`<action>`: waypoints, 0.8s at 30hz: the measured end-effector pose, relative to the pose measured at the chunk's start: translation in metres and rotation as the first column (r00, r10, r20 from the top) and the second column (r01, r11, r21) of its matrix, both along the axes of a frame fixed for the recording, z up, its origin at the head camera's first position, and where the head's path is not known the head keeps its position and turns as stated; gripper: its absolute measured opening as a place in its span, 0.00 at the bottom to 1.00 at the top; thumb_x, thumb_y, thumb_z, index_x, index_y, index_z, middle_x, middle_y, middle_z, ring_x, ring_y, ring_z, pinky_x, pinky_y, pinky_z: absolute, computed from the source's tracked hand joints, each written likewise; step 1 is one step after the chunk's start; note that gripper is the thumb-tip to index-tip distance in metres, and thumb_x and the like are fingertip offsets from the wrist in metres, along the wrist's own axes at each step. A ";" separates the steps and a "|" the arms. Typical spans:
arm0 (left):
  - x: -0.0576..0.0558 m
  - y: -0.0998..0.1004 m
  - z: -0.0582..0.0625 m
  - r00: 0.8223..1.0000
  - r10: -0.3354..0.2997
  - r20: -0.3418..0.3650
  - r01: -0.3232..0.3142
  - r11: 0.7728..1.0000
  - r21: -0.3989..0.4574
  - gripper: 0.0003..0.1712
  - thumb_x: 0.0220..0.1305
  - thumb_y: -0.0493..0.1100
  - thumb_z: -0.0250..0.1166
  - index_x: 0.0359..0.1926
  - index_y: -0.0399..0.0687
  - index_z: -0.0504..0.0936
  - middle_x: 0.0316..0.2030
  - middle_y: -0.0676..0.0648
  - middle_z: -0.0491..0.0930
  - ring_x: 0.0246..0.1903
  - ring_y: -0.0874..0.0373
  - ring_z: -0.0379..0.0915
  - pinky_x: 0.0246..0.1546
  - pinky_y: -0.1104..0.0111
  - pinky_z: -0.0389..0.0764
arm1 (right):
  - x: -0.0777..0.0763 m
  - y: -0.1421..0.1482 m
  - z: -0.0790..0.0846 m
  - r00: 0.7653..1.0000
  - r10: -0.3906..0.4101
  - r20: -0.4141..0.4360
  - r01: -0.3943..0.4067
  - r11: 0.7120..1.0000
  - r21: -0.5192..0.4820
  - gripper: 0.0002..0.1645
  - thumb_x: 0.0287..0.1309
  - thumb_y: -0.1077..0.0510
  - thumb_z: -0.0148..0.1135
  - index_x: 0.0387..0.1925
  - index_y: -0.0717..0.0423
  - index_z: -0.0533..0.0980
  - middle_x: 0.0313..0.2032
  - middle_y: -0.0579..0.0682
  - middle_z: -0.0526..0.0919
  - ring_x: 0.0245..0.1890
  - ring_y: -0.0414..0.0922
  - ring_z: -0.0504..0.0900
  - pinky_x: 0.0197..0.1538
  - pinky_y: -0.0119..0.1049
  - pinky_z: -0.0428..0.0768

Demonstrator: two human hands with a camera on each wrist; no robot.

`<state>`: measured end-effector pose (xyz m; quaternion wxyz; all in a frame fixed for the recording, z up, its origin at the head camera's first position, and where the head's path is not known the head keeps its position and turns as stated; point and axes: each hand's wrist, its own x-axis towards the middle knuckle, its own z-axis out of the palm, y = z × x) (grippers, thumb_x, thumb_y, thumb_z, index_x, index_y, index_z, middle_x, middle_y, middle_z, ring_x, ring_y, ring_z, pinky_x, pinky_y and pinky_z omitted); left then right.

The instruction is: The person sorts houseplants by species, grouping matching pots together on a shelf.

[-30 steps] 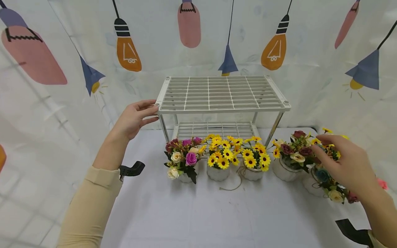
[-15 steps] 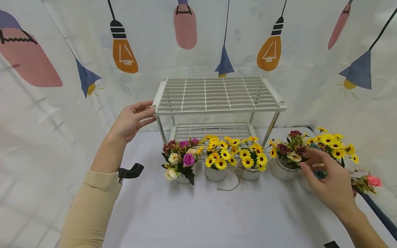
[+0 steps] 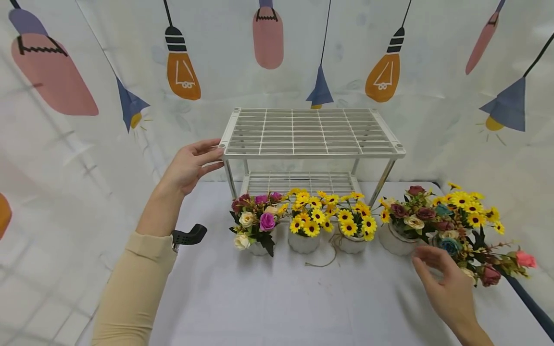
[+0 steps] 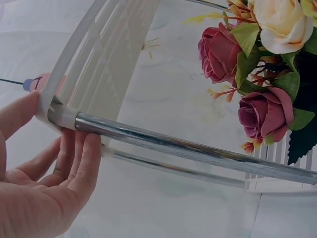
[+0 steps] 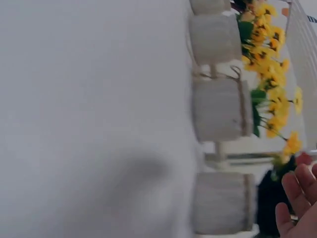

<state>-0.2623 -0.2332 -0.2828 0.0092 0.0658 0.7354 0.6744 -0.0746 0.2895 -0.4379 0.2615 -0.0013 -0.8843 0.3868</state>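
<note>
Left hand (image 3: pixel 188 166) gripping rack (image 3: pixel 311 156) corner, right hand (image 3: pixel 450 288) unclenched near flowerpots (image 3: pixel 397 241), tablecloth (image 3: pixel 324 298) stretching leftward

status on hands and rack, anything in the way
Left hand grips rack corner. Right hand empty, near teal flower. Three flowerpots before rack.

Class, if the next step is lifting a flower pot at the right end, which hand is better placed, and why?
Probably the right hand: it looks empty and is close to those flower pots. The left hand is far across, gripping the rack corner.
</note>
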 end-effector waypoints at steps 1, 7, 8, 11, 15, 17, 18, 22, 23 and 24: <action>0.000 0.001 -0.001 1.000 0.000 -0.001 0.000 1.000 0.001 0.37 0.71 0.47 0.68 0.74 0.38 0.67 0.65 0.36 0.72 0.54 0.51 0.79 0.66 0.51 0.72 | 0.003 0.000 -0.005 0.999 -0.032 0.044 0.033 0.999 -0.022 0.15 0.66 0.62 0.69 0.52 0.62 0.79 0.40 0.36 0.82 0.39 0.22 0.77 0.43 0.13 0.74; -0.002 0.000 -0.003 1.000 -0.003 -0.009 0.003 1.000 0.017 0.37 0.71 0.47 0.69 0.74 0.37 0.67 0.62 0.39 0.74 0.54 0.53 0.80 0.66 0.52 0.72 | 0.013 -0.003 -0.030 0.938 -0.194 0.286 0.248 0.955 -0.164 0.21 0.68 0.54 0.70 0.53 0.64 0.75 0.43 0.48 0.78 0.40 0.32 0.73 0.39 0.17 0.71; -0.002 0.000 -0.003 1.000 0.000 -0.009 0.000 1.000 0.019 0.37 0.71 0.47 0.69 0.74 0.37 0.67 0.61 0.40 0.75 0.53 0.53 0.80 0.66 0.52 0.72 | 0.012 -0.003 -0.033 0.923 -0.219 0.315 0.286 0.940 -0.185 0.24 0.67 0.53 0.70 0.54 0.65 0.73 0.45 0.51 0.76 0.42 0.36 0.72 0.40 0.19 0.70; 0.000 -0.003 -0.002 1.000 0.010 -0.006 -0.010 1.000 0.027 0.37 0.71 0.47 0.69 0.74 0.37 0.67 0.61 0.41 0.75 0.53 0.54 0.80 0.65 0.53 0.73 | 0.009 -0.004 -0.040 0.876 -0.290 0.386 0.400 0.884 -0.244 0.32 0.67 0.50 0.70 0.58 0.68 0.67 0.50 0.57 0.70 0.47 0.47 0.68 0.42 0.26 0.67; 0.001 -0.003 -0.003 1.000 0.007 -0.001 -0.007 0.999 0.035 0.38 0.70 0.47 0.70 0.74 0.37 0.68 0.61 0.42 0.76 0.54 0.54 0.80 0.66 0.54 0.73 | 0.009 -0.005 -0.048 0.826 -0.336 0.453 0.486 0.831 -0.270 0.40 0.67 0.48 0.68 0.62 0.72 0.61 0.55 0.63 0.66 0.53 0.54 0.65 0.46 0.36 0.68; 0.000 -0.002 -0.003 1.000 0.003 -0.002 -0.003 0.999 0.036 0.38 0.70 0.47 0.70 0.74 0.37 0.68 0.60 0.42 0.76 0.54 0.53 0.79 0.66 0.53 0.73 | 0.009 -0.005 -0.052 0.804 -0.343 0.485 0.517 0.806 -0.288 0.44 0.67 0.46 0.67 0.65 0.72 0.58 0.55 0.62 0.64 0.55 0.56 0.63 0.50 0.42 0.68; -0.001 -0.001 -0.004 1.000 0.002 -0.003 -0.002 0.999 0.034 0.38 0.70 0.47 0.70 0.74 0.37 0.68 0.60 0.42 0.76 0.54 0.53 0.79 0.66 0.53 0.73 | 0.010 -0.005 -0.054 0.793 -0.346 0.502 0.534 0.790 -0.300 0.45 0.67 0.45 0.67 0.66 0.71 0.56 0.55 0.60 0.63 0.55 0.55 0.62 0.50 0.43 0.68; -0.004 0.000 -0.004 1.000 -0.003 -0.009 0.004 0.999 0.039 0.37 0.71 0.47 0.69 0.74 0.37 0.67 0.61 0.40 0.75 0.55 0.51 0.78 0.66 0.53 0.73 | 0.007 0.002 -0.058 0.757 -0.366 0.542 0.600 0.717 -0.355 0.48 0.65 0.40 0.67 0.66 0.62 0.50 0.50 0.49 0.58 0.51 0.51 0.60 0.49 0.40 0.65; -0.004 0.000 -0.005 1.000 -0.002 -0.011 0.003 0.999 0.037 0.37 0.71 0.47 0.69 0.74 0.37 0.67 0.62 0.39 0.74 0.55 0.52 0.78 0.66 0.53 0.73 | 0.007 0.005 -0.059 0.753 -0.371 0.544 0.612 0.698 -0.372 0.48 0.64 0.40 0.68 0.65 0.59 0.49 0.49 0.46 0.57 0.50 0.50 0.60 0.49 0.39 0.65; -0.004 0.000 -0.005 1.000 -0.002 -0.009 0.002 0.999 0.036 0.38 0.71 0.47 0.69 0.74 0.38 0.67 0.63 0.38 0.73 0.55 0.51 0.78 0.65 0.54 0.74 | 0.006 0.008 -0.059 0.747 -0.378 0.547 0.624 0.682 -0.381 0.48 0.63 0.39 0.69 0.64 0.58 0.49 0.48 0.44 0.56 0.50 0.49 0.60 0.48 0.38 0.64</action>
